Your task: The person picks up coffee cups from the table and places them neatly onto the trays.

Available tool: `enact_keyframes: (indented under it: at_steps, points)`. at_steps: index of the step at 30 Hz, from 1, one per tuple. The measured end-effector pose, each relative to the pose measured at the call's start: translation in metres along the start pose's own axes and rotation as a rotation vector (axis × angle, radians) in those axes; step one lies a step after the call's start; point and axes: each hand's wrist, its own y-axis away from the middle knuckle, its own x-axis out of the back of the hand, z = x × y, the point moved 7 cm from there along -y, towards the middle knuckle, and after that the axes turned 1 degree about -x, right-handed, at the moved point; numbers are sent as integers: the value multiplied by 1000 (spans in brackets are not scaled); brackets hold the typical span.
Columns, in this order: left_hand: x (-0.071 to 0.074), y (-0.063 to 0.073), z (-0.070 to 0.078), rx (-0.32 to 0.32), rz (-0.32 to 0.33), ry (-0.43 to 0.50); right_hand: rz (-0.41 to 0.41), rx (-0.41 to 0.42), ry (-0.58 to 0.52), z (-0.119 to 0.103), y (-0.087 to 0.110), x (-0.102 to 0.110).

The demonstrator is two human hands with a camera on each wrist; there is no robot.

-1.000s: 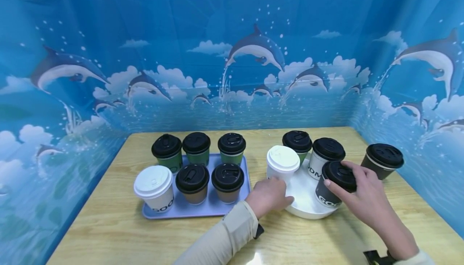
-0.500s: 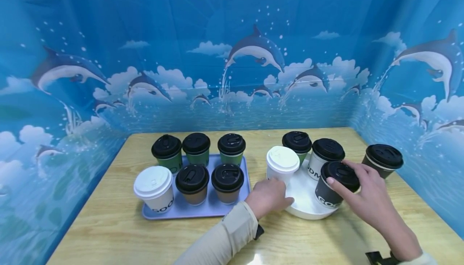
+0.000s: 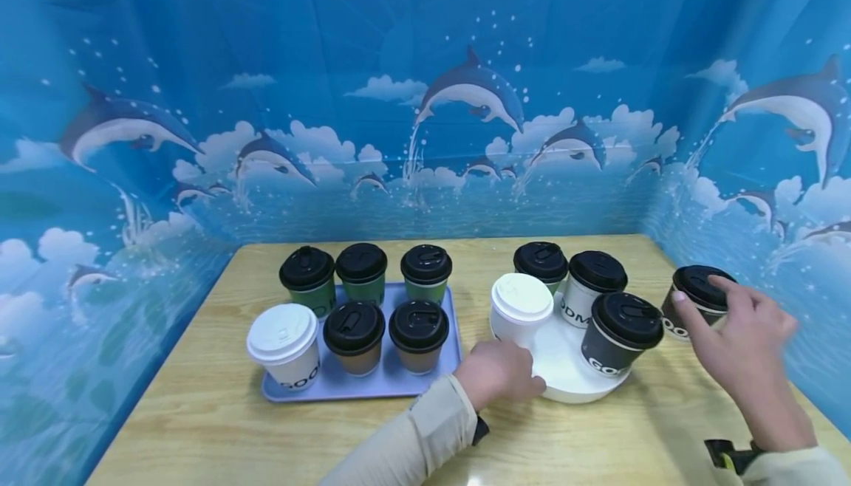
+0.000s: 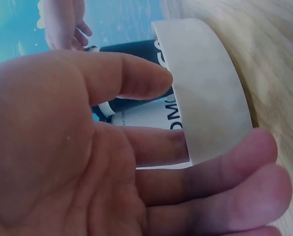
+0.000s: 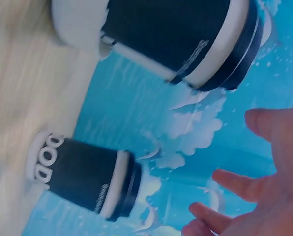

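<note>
In the head view my left hand (image 3: 501,374) is at the near left rim of a round white tray (image 3: 565,379). The left wrist view shows the thumb at the tray's rim (image 4: 205,83) and fingers on either side of its wall. On the tray stand a white-lidded cup (image 3: 521,305), a black cup (image 3: 621,334), a white cup with black lid (image 3: 595,286) and a green cup (image 3: 541,268). My right hand (image 3: 754,346), fingers spread and holding nothing, is near another black cup (image 3: 698,298) on the table; the right wrist view shows a gap to that cup (image 5: 87,177).
Left of the round tray lies a lilac rectangular tray (image 3: 332,395). It carries a white cup (image 3: 284,346), green cups (image 3: 312,298) at the back and brown cups (image 3: 359,360) in front, all lidded. A dolphin-print curtain (image 3: 425,102) encloses the wooden table (image 3: 219,427).
My right hand has left the black cup on the round tray and moved right to the lone black cup. The round tray's cups have shifted slightly, as if turned counterclockwise.
</note>
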Motion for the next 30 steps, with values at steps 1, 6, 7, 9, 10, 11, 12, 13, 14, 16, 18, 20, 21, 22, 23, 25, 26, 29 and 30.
enact_keyframes:
  at_steps: [1,6,7,9,10,11,12,13,14,16,18,20,21,22,23,25,26,29,30]
  points:
    - [-1,0,2,-4,-3,0,-3,-32,16,5,-1,0]
    - [0,1,7,-28,3,7,-19,-162,27,28,-5,-3]
    - [0,1,8,-35,5,11,-22,-183,25,32,-6,-4]
    - [1,2,10,-53,21,11,-33,-214,23,39,-8,-6]
    - [2,2,11,-62,26,12,-41,-225,25,41,-9,-7]
    - [2,2,12,-69,28,18,-50,-228,27,44,-11,-8]
    - [2,2,12,-76,31,22,-60,-226,31,46,-12,-9]
    - [2,2,13,-80,31,29,-72,-224,38,48,-13,-10]
    - [2,2,13,-83,33,32,-86,-222,41,50,-14,-12]
    - [2,2,13,-85,41,34,-107,-216,46,53,-16,-15]
    - [2,3,13,-82,51,29,-129,-209,54,57,-18,-19]
    - [2,3,13,-79,61,18,-146,-204,55,61,-19,-22]
    - [2,3,12,-79,65,14,-151,-196,58,62,-20,-23]
    - [3,4,12,-79,69,11,-160,-190,62,64,-21,-24]
    - [3,4,12,-80,69,10,-167,-185,66,65,-21,-26]
    - [3,4,12,-82,66,15,-175,-175,67,67,-23,-28]
    - [3,4,12,-82,64,17,-180,-166,76,67,-23,-29]
    - [2,4,13,-81,57,25,-193,-119,97,69,-26,-35]
    - [2,4,13,-80,55,25,-197,-98,102,69,-27,-37]
